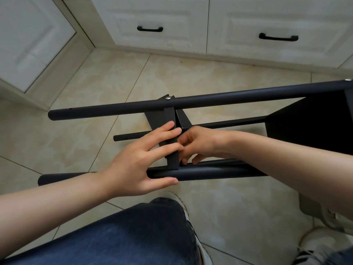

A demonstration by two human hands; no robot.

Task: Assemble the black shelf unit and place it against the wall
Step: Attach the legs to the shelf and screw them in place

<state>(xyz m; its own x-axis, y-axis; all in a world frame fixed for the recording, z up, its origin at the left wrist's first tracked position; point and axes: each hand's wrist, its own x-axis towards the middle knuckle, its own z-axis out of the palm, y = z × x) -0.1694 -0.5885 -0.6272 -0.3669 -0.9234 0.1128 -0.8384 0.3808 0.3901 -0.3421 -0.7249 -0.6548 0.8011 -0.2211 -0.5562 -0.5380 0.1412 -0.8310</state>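
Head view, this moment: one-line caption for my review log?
Left hand steadies the black shelf panel against the near pole while the right hand touches their joint.

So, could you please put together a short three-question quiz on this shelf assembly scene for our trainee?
1. True or false: the left hand lies with straight fingers across the shelf panel.
2. Multiple choice: a screw head shows on A) the far tube, B) the floor, C) a shoe.
3. How many black handles show on the white drawers?

Key: 1 true; 2 A; 3 two.
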